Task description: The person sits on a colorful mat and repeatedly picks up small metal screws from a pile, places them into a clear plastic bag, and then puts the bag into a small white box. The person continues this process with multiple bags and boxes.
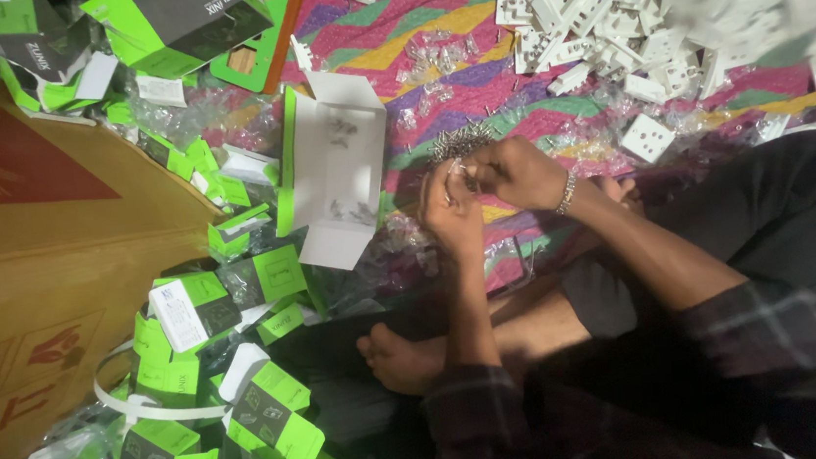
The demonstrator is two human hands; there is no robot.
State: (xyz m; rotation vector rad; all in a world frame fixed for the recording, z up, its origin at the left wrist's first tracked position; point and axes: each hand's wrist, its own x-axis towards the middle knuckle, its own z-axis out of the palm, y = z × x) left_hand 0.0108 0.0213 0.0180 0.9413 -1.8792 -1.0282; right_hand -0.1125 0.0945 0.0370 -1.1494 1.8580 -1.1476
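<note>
My left hand [451,214] and my right hand [517,173] meet fingertip to fingertip above a striped cloth [428,6]. Together they pinch a small clear packet [458,169]; what is inside it is too small to make out. Just beyond the fingers lies a heap of small metal screws [464,140]. A metal bracelet [565,192] circles my right wrist. My crossed legs and a bare foot [402,358] are below the hands.
An opened white and green carton [339,167] lies left of the hands. Several green and grey boxes [272,414] are scattered at the left beside a big cardboard box [27,263]. White plastic socket plates [605,5] are piled at the top right, with clear packets [432,55] strewn about.
</note>
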